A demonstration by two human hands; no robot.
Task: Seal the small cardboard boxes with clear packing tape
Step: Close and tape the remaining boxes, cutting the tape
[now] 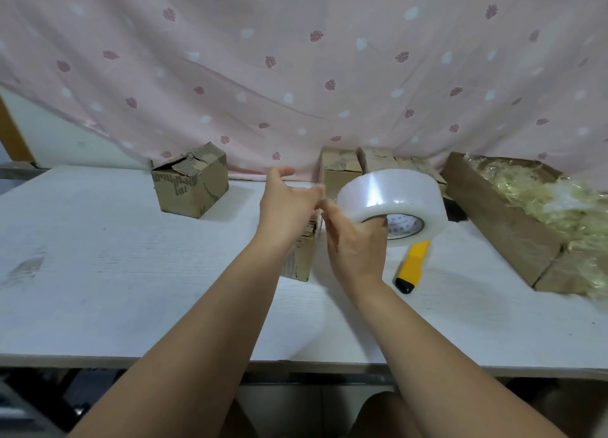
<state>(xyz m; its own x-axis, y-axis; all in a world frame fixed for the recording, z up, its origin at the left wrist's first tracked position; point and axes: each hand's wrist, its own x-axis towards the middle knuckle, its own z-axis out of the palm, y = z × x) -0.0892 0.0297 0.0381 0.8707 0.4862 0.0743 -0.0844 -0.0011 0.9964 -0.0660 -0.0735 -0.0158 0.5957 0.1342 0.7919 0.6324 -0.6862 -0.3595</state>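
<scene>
Table [131, 273]: box [301, 260] sits centre, under your hands.
Tape roll [378, 194]: above box; R hand [357, 243] grips it thru core.
L hand [289, 204]: pinches roll's edge; free end invisible.
Risk: you pull slack, tape folds onto itself.

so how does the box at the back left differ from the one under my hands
The back-left box stands alone near the curtain, in full view, its top flaps ragged. The near box sits mid-table, mostly hidden behind the left hand and wrist, top unseen. Both are small brown cardboard with dark print.
</scene>
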